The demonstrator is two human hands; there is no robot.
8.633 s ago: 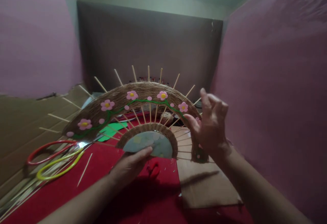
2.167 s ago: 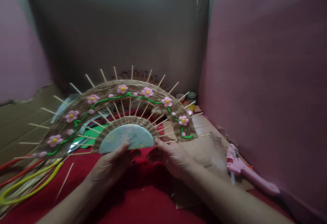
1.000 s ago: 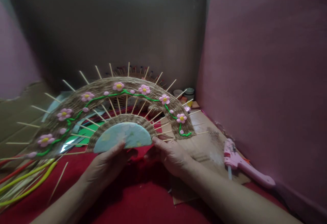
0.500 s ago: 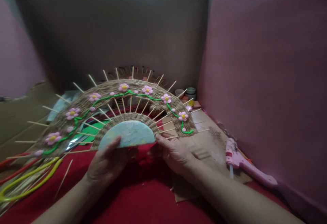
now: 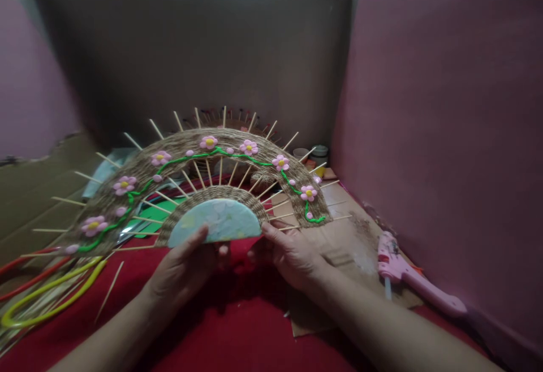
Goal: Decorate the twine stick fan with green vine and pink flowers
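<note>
Both hands hold up a half-round woven fan [image 5: 203,192] made of thin wooden sticks and brown twine. Pink clay-like flowers [image 5: 208,142] with yellow centres and a green wavy vine [image 5: 265,163] run along its wide outer band. At its base is a pale blue half-disc [image 5: 220,219]. My left hand [image 5: 189,259] grips the lower left of this disc, thumb in front and fingers behind. My right hand [image 5: 292,253] pinches the disc's lower right corner. The fingers behind the fan are partly hidden.
A pink glue gun [image 5: 403,273] lies at the right on cardboard [image 5: 311,310], near the wall. Yellow-handled scissors [image 5: 51,304] and orange loops [image 5: 25,270] are at the left. Red cloth [image 5: 229,327] covers the front. Behind the fan stand small pots [image 5: 318,153] and another round piece [image 5: 233,120].
The fan and both hands appear slightly further right in the view, as does the background. The hold on the fan is the same.
</note>
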